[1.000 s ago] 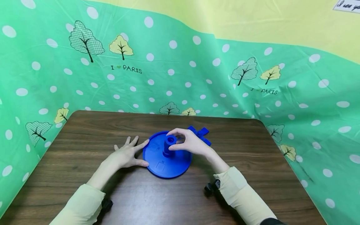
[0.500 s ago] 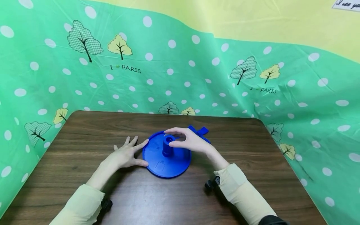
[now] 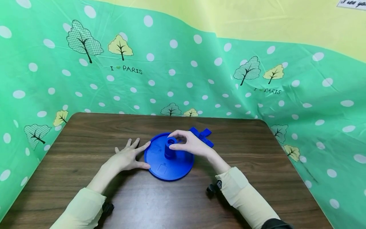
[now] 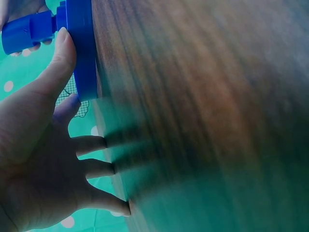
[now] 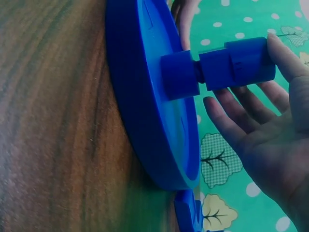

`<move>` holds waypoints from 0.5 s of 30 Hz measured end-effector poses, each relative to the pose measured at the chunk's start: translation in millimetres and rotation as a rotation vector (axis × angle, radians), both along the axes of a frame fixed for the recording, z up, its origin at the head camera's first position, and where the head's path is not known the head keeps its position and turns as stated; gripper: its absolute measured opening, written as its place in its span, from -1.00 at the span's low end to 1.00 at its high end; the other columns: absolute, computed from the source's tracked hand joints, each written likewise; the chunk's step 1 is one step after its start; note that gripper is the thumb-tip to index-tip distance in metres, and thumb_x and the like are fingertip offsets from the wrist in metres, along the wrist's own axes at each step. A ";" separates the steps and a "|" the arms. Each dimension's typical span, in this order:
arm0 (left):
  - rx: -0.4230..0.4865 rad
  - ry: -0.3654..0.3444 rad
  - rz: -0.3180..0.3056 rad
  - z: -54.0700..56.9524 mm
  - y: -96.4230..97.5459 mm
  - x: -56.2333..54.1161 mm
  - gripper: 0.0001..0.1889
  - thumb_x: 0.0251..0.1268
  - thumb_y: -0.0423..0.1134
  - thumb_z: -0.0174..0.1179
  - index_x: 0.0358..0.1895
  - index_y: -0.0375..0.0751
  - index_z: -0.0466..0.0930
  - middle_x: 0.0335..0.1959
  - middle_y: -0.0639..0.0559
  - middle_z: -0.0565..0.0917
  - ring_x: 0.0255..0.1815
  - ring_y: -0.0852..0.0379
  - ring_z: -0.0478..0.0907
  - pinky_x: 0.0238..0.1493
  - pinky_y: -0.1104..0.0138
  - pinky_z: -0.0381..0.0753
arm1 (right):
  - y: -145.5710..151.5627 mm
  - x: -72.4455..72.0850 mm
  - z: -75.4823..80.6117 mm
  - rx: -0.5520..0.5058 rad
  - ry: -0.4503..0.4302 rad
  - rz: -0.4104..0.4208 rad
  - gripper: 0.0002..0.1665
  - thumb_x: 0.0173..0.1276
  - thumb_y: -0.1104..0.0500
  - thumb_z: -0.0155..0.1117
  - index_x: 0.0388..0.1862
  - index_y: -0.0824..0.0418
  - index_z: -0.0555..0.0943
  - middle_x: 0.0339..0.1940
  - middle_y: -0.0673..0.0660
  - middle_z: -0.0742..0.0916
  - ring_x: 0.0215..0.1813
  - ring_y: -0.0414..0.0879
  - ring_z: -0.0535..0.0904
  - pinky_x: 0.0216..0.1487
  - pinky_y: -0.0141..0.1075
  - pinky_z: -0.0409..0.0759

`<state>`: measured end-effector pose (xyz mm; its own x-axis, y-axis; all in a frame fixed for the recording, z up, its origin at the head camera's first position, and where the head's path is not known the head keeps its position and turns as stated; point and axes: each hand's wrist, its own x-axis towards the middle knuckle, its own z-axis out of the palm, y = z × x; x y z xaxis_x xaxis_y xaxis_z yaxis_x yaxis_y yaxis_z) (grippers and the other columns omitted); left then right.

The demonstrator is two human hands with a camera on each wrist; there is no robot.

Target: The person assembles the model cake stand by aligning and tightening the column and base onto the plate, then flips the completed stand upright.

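A round blue plastic disc [image 3: 180,167] with a raised rim lies flat on the table. From its centre rises a short socket [image 5: 179,75], and a hollow blue cylinder [image 5: 251,63] stands in line above it, a narrow neck showing between them. My right hand [image 3: 192,143] holds this cylinder near its upper end, thumb on the near side and fingers round the far side. My left hand [image 3: 126,158] rests at the disc's left edge, thumb and index finger touching the rim. Its other fingers are spread straight, their tips at the tabletop.
A blue cross-shaped piece [image 3: 203,136] lies behind and to the right of the disc, partly hidden by the right hand. The brown wooden table [image 3: 154,206] ends at a green dotted cloth [image 3: 160,73] hanging behind it.
The right-hand fingers lifted slightly away from the cylinder half a second ago and are now closer round it again. Left hand and disc keep their places; the head view shifts slightly.
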<state>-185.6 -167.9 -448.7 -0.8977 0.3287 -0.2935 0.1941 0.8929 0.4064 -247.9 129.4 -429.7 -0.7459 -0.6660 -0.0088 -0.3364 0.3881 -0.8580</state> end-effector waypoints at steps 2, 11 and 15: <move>-0.001 -0.001 -0.001 -0.1 0.4 -0.2 0.06 0.14 0.43 0.33 0.66 0.20 0.06 0.69 -0.40 -0.04 0.65 -0.60 -0.18 0.23 -0.73 -0.12 | -1.1 1.8 -0.4 -0.012 -0.005 -0.011 -0.44 0.39 -0.06 0.44 0.29 0.11 0.60 0.14 -0.02 0.72 0.16 -0.08 0.60 0.20 -0.15 0.64; -0.008 -0.003 -0.002 -1.2 0.8 -1.0 0.06 0.14 0.44 0.31 0.67 0.20 0.05 0.69 -0.40 -0.05 0.65 -0.60 -0.19 0.24 -0.73 -0.13 | -1.5 4.2 -1.2 0.029 0.081 0.017 -0.41 0.45 -0.11 0.37 0.41 -0.10 0.53 0.40 -0.03 0.64 0.46 -0.13 0.49 0.45 0.01 0.50; -0.005 -0.001 0.001 -1.8 0.3 -0.2 0.06 0.14 0.44 0.32 0.67 0.19 0.06 0.69 -0.40 -0.05 0.65 -0.60 -0.19 0.24 -0.72 -0.13 | -1.6 3.9 0.8 0.005 0.054 0.044 -0.41 0.48 -0.07 0.34 0.46 -0.10 0.50 0.42 -0.06 0.63 0.54 -0.12 0.44 0.53 0.08 0.41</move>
<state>-185.7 -167.6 -450.4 -0.8978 0.3259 -0.2961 0.1924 0.8953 0.4018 -244.0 127.8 -428.9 -0.7156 -0.6980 0.0271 -0.3991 0.3767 -0.8360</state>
